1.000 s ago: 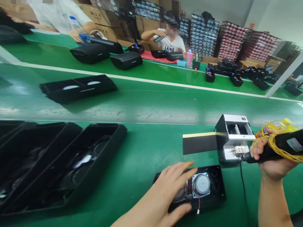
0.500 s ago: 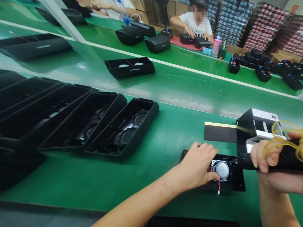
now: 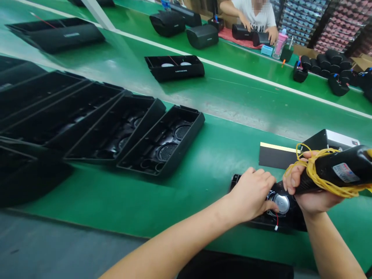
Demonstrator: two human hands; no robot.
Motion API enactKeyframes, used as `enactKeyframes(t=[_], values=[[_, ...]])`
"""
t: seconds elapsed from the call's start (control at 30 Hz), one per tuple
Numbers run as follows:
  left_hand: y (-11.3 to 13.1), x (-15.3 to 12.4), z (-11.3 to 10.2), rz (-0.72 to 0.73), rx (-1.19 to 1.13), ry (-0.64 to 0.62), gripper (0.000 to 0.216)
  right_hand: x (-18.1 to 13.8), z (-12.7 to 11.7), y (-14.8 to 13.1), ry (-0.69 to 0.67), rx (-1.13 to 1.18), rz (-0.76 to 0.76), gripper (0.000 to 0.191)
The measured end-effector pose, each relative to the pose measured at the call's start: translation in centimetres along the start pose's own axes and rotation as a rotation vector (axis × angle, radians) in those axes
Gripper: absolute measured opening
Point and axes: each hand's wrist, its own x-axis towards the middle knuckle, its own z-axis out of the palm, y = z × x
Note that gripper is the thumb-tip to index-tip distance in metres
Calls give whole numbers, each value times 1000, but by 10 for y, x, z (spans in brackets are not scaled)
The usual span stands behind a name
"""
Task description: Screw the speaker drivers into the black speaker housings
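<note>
Where the green bench runs off at 9 o'clock, we note a row of open black speaker housings lying side by side, cavities up, each touching the next; the nearest one shows two round grilles inside. Beyond them, toward 11 o'clock, a single black housing with two pale discs sits alone on the belt, and another long one lies farther left at 10 o'clock.

Moving right, our left hand rests knuckles up on the black speaker panel, fingers curled loosely over its left part and pressing down; it grips nothing that we can see. The panel lies flat on the bench at 5 o'clock from the housings, well apart from them. A round silver driver shows between our two hands, with a red wire trailing off its lower side.

Our right hand is wrapped tight round a black power driver, held nearly level, its nose aimed down toward the silver driver. Yellow cord is wound about the tool and across our fingers.

Behind the tool, at 12 o'clock, a black and silver dispenser box feeds a dark strip with a pale upper edge.

Far across, at 1 o'clock, another person handles black units on a red mat, with a pink bottle beside.
</note>
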Motion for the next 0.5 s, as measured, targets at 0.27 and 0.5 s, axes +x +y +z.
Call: enactKeyframes(t=[0.27,0.5], values=[[1,-2,-1,2,-2,8,58,2,-10,5,-57,-45,-33,62],[2,0,-3,-1,-3,-5,58,-2,-5,6,-21,-81,-26,73]])
